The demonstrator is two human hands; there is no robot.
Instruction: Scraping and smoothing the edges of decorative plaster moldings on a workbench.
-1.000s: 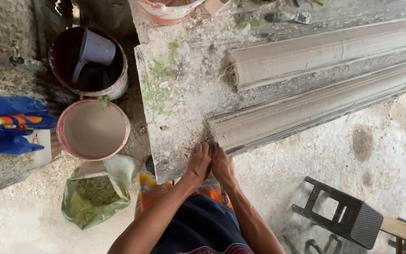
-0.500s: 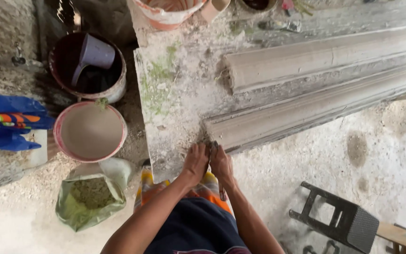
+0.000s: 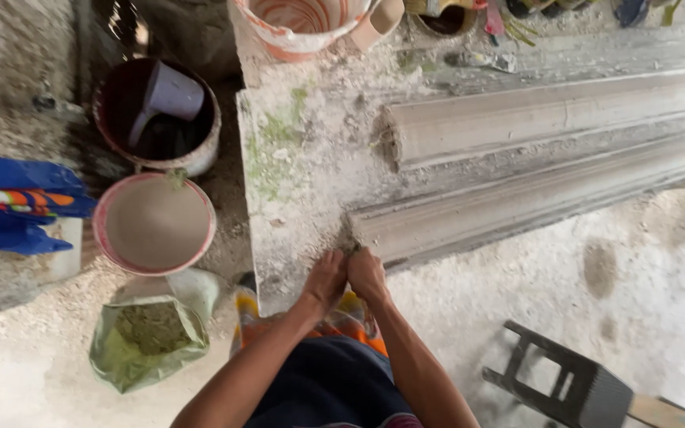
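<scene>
Two long grey plaster mouldings lie side by side on a rough work slab (image 3: 303, 182): the near moulding (image 3: 533, 202) and the far moulding (image 3: 549, 119). My left hand (image 3: 325, 279) and my right hand (image 3: 366, 274) press together at the near moulding's left end, at the slab's front edge. Their fingers are bunched around a small clump of fibrous material there. Both forearms reach up from the bottom of the view.
Left of the slab stand a pink bowl of grey mix (image 3: 154, 223), a dark bucket holding a purple scoop (image 3: 158, 111) and a green bag of fibre (image 3: 148, 341). A striped bucket (image 3: 299, 24) sits at the slab's far end. A black stool (image 3: 568, 388) lies at lower right.
My hands have stayed together at the moulding's end. The view has shifted slightly, and the hands now sit lower in the frame.
</scene>
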